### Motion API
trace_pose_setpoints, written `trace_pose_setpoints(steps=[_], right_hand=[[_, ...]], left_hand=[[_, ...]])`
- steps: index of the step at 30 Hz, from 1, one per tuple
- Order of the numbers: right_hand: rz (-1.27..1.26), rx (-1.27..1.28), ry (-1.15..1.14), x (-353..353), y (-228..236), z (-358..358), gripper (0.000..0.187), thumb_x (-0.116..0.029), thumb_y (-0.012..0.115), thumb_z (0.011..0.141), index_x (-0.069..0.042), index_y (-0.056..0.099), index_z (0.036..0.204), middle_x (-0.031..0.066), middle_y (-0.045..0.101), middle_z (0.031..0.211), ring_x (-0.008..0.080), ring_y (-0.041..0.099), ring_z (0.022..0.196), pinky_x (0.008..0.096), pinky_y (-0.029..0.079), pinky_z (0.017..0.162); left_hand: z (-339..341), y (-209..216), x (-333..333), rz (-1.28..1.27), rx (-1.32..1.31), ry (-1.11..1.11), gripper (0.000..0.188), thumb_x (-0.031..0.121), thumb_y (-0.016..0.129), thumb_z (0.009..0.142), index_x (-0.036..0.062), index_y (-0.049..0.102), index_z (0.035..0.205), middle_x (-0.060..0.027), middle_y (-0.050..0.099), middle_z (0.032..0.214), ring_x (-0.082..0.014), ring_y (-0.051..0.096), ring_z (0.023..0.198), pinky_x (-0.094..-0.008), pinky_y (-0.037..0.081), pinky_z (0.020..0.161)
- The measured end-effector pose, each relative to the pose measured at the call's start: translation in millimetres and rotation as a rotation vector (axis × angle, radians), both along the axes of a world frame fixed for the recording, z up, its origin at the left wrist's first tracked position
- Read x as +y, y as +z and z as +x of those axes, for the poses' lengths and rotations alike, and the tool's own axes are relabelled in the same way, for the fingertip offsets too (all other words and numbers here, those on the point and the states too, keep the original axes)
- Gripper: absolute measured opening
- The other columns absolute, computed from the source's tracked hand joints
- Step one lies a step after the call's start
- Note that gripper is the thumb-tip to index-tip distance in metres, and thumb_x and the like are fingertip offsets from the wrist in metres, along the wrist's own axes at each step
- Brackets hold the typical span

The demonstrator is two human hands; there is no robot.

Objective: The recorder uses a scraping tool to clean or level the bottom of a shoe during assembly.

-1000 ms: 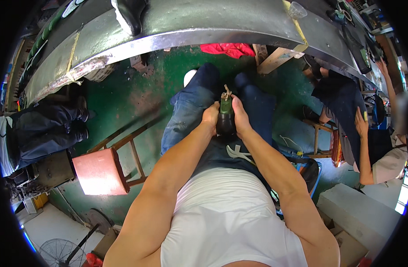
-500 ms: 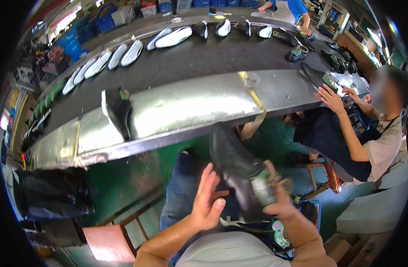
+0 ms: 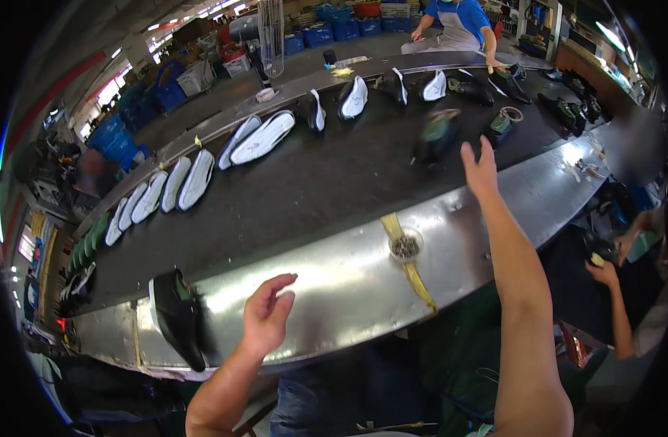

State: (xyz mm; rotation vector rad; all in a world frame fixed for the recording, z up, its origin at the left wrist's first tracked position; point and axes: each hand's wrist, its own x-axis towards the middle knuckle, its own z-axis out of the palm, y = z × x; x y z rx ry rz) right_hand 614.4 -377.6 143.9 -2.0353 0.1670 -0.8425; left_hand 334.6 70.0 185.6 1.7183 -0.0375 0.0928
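My right hand (image 3: 481, 166) reaches far out over the dark belt, fingers spread, holding nothing. Just beyond its fingertips is a motion-blurred black shoe (image 3: 437, 137) with a green inside, apart from the hand. A second dark shoe with a ring-like loop (image 3: 507, 120) lies close by on the right. My left hand (image 3: 267, 315) hovers over the metal ledge, thumb apart from the fingers and nothing in it. To its left, a black shoe (image 3: 179, 319) with a pale sole edge rests tilted on that ledge, untouched.
Shoes with white soles (image 3: 263, 138) line the belt's (image 3: 312, 193) far side. A small round dish (image 3: 405, 246) sits on yellow tape on the metal ledge (image 3: 334, 291). One co-worker (image 3: 461, 29) is across the belt; another, at right, holds a dark shoe (image 3: 602, 247).
The black shoe in my right hand has left it, and a blurred shoe now shows over the belt. Both hands moved forward. The seated co-worker's hands have left the ledge.
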Motion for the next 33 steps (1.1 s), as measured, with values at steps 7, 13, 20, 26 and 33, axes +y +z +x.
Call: trace_pose_setpoints(steps=[7, 13, 20, 26, 33], right_hand=[[-0.353, 0.181, 0.136, 24.2, -17.3, -15.9, 0.051, -0.027, 0.069, 0.088, 0.001, 0.056, 0.129, 0.0204, 0.053, 0.14, 0.0388, 0.048, 0.131, 0.0445, 0.039, 0.11], [-0.444, 0.324, 0.182, 32.3, -5.3, -18.7, 0.052, -0.03, 0.069, 0.088, 0.001, 0.057, 0.128, 0.0209, 0.056, 0.136, 0.0383, 0.053, 0.126, 0.044, 0.042, 0.107], [-0.459, 0.318, 0.178, 32.2, -14.9, -14.4, 0.05, -0.031, 0.069, 0.089, 0.001, 0.059, 0.126, 0.0199, 0.058, 0.133, 0.0365, 0.053, 0.126, 0.0443, 0.042, 0.106], [-0.452, 0.347, 0.18, 37.3, -4.2, -17.3, 0.05, -0.031, 0.069, 0.088, 0.002, 0.059, 0.125, 0.0188, 0.059, 0.132, 0.0351, 0.052, 0.127, 0.0446, 0.041, 0.107], [-0.444, 0.391, 0.159, 33.1, -3.0, -19.0, 0.05, -0.032, 0.068, 0.089, 0.002, 0.059, 0.125, 0.0185, 0.059, 0.133, 0.0344, 0.051, 0.128, 0.0442, 0.039, 0.108]], left_hand=[[297.1, -38.1, 20.8, 0.44, -0.08, 0.256, 0.046, 0.032, 0.062, 0.097, 0.0008, 0.059, 0.131, -0.0226, 0.051, 0.142, -0.0339, 0.044, 0.138, -0.0394, 0.034, 0.114], [472.6, -46.3, -54.5, 0.781, -0.533, 0.377, 0.056, 0.045, 0.054, 0.099, 0.001, 0.057, 0.134, -0.03, 0.041, 0.148, -0.0426, 0.035, 0.141, -0.0464, 0.029, 0.117], [456.0, -69.2, -176.3, 0.992, -0.421, -0.011, 0.057, 0.041, 0.056, 0.097, 0.0095, 0.048, 0.145, -0.0193, 0.039, 0.152, -0.045, 0.031, 0.141, -0.0524, 0.04, 0.109], [388.9, -32.8, -157.1, 1.004, -0.795, -0.459, 0.033, 0.032, 0.066, 0.093, 0.0072, 0.068, 0.116, -0.0134, 0.054, 0.141, -0.0368, 0.042, 0.134, -0.0517, 0.039, 0.105], [423.6, -36.7, -130.7, 0.52, -0.929, -0.053, 0.018, 0.018, 0.069, 0.089, 0.0068, 0.068, 0.103, -0.0186, 0.061, 0.126, -0.0366, 0.05, 0.127, -0.0493, 0.036, 0.108]])
